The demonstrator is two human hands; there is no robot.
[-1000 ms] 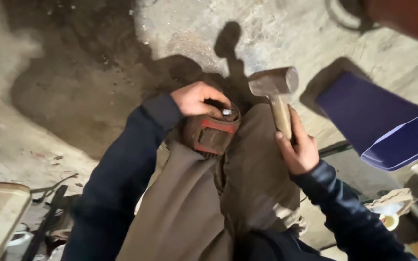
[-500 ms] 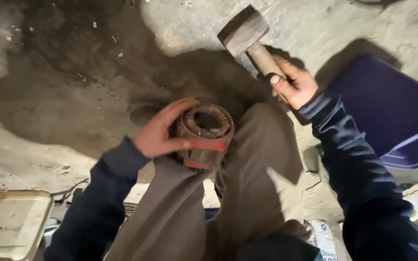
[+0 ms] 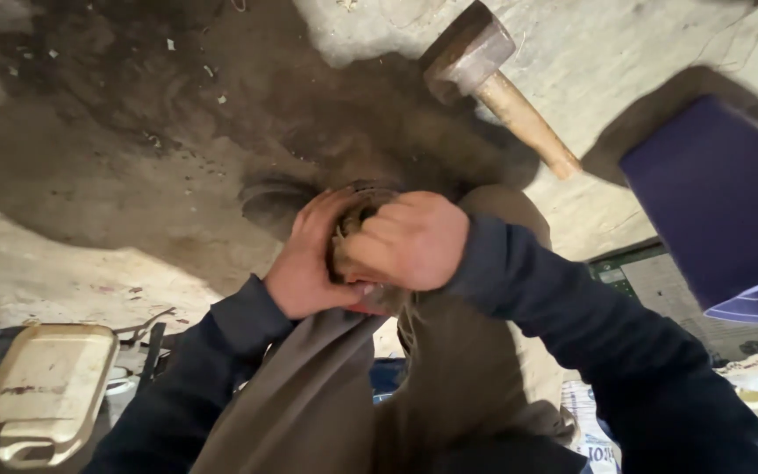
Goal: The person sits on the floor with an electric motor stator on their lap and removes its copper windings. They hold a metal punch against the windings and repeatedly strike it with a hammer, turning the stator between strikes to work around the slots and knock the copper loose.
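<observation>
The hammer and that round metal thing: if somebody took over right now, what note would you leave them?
Left hand: gripping the side of the round metal part, which sits on the knee.
Right hand: clamped over the top of the part, covering most of it.
Hammer: lying on the concrete floor beyond the knee, in nobody's grip.
Done: hammer set down, both hands on the part.
Left: cannot tell; the part's top is hidden.
</observation>
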